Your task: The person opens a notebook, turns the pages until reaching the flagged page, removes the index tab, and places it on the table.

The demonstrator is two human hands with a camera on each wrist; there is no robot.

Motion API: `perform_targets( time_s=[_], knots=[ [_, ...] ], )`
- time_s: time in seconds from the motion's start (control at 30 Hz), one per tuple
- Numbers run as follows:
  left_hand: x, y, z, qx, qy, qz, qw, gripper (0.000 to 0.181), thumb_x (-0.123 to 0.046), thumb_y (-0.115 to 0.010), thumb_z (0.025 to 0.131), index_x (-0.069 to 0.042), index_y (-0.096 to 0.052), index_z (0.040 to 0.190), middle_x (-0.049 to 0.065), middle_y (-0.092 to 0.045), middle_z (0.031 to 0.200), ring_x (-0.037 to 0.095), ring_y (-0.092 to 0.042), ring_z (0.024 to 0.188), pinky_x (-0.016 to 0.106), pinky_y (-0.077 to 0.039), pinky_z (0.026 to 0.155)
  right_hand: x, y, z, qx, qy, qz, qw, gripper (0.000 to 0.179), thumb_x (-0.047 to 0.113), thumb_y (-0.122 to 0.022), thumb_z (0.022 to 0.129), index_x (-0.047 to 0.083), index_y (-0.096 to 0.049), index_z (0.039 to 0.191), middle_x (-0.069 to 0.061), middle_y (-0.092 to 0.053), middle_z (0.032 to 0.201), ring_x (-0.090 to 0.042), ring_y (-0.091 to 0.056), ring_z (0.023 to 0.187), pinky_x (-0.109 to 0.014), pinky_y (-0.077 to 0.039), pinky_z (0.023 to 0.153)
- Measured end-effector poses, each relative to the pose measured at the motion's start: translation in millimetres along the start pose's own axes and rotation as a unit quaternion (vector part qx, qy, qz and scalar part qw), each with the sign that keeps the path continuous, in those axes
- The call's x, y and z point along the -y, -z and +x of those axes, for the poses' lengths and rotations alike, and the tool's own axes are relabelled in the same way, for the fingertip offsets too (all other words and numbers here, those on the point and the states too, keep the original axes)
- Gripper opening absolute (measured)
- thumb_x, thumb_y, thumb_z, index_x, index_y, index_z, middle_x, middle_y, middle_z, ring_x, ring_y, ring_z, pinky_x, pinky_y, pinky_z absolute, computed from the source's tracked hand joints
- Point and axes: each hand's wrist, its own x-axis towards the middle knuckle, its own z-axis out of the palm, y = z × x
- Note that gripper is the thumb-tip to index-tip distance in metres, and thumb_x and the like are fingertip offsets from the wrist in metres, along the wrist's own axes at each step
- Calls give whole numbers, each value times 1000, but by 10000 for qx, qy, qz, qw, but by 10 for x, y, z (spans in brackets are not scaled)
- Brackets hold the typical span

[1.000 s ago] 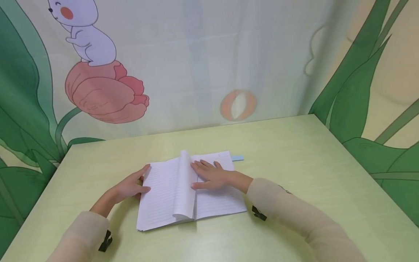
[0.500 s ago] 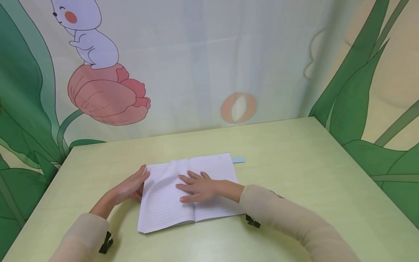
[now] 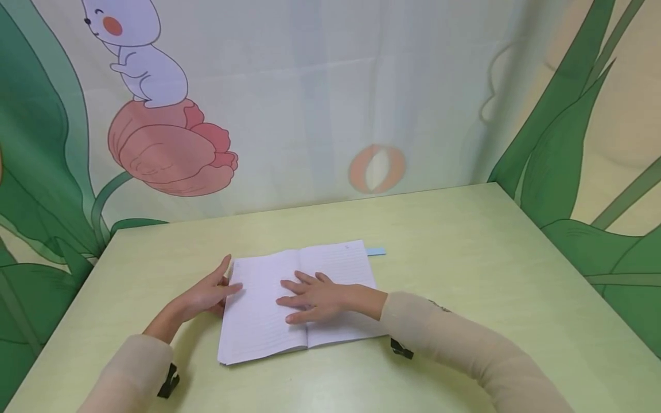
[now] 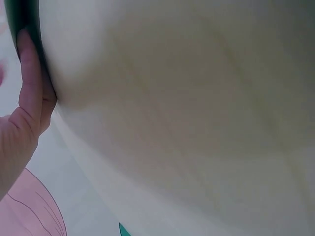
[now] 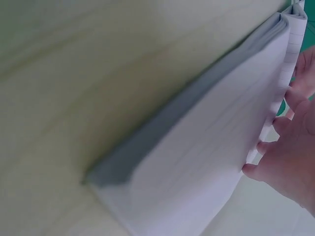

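Observation:
An open notebook with lined white pages lies on the table. My left hand holds its left edge, with the thumb on top of the page and other fingers at or below the edge, partly hidden. My right hand rests on the pages across the centre fold, its fingers spread and straight. In the right wrist view, the fingertips of the right hand touch the paper. A light blue tab sticks out past the notebook's upper right edge.
The pale yellow-green table extends around the notebook. Behind it hangs a curtain printed with a rabbit, flowers and leaves. Black clips hang at both sleeve cuffs.
A curled, raised page beside the fold has come down flat onto the left side. My right hand has moved left and nearer, over the fold. The left thumb has shifted on the page.

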Motion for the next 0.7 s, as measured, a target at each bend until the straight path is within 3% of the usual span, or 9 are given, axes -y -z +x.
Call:
perform_targets(
  time_s=[0.1, 0.23, 0.4, 0.7],
  knots=[
    [32, 5, 26, -86, -221, 365, 9991, 84, -8, -61, 86, -10, -2, 147, 23, -38, 107, 22, -52, 70, 34, -47, 61, -51, 33, -29, -40, 6, -5, 10000, 63, 54, -39, 91, 26, -24, 145, 0, -3, 152, -24, 5, 137, -55, -6, 104],
    [57, -7, 23, -80, -371, 548, 9978, 73, -2, -62, 84, 1, -19, 143, 25, -39, 110, 21, -52, 71, 33, -46, 60, -230, 83, -106, -123, -147, -241, 9995, 89, 59, -56, 80, 18, -15, 147, -7, 0, 152, -26, 4, 137, -57, -10, 103],
    [52, -28, 5, -104, -310, 579, 9978, 71, -2, -61, 84, 3, -21, 142, 26, -38, 117, 22, -53, 76, 33, -46, 62, -562, 169, -278, 23, -648, -425, 9970, 113, 66, -65, 66, 14, -6, 148, -12, 4, 151, -31, 5, 137, -60, -11, 101],
    [58, -2, 41, -106, -257, 608, 9978, 71, -2, -61, 85, 2, -20, 142, 26, -38, 117, 21, -54, 75, 32, -48, 62, -940, 252, -534, 166, -1328, -163, 9909, 125, 69, -66, 62, 9, 3, 146, -16, 9, 150, -33, 9, 135, -62, -5, 99]
  ],
)
